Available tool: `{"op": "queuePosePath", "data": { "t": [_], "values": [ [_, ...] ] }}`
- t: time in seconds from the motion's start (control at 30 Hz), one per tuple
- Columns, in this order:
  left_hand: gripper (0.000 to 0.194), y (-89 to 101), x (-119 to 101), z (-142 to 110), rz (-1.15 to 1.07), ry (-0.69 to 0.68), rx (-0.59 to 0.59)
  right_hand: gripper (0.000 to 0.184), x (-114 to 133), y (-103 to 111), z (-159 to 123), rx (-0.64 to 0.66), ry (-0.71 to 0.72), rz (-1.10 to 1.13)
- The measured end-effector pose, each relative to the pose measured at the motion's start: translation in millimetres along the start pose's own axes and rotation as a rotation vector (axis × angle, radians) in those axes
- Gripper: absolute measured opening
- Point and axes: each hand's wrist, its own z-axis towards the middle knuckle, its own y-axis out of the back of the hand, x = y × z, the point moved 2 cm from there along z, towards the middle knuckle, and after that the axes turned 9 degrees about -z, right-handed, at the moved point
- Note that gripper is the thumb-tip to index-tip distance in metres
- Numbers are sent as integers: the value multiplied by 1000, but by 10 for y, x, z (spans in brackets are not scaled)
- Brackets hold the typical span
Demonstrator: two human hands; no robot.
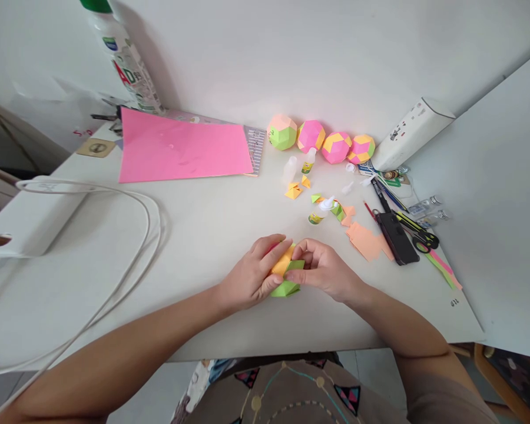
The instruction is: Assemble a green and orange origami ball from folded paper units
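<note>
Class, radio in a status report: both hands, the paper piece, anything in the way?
Left hand gripping orange-and-green paper piece. Right hand pinching at its green edge. Small white-topped bottle just beyond, clear of both.

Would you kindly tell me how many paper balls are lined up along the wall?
4, in a row: the peach-and-green ball at the left end, then the second ball, third ball and, rightmost, fourth ball. Others could be hidden behind.
</note>
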Motion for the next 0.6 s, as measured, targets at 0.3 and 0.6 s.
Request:
{"op": "queuePosePath", "data": {
  "t": [0.3,0.6],
  "values": [
    [60,8,6,6,-12,18,-2,37,0,-2,9,29,26,-15],
    [81,-18,12,9,-6,38,0,28,21,17,3,24,32,-51]
  ]
}}
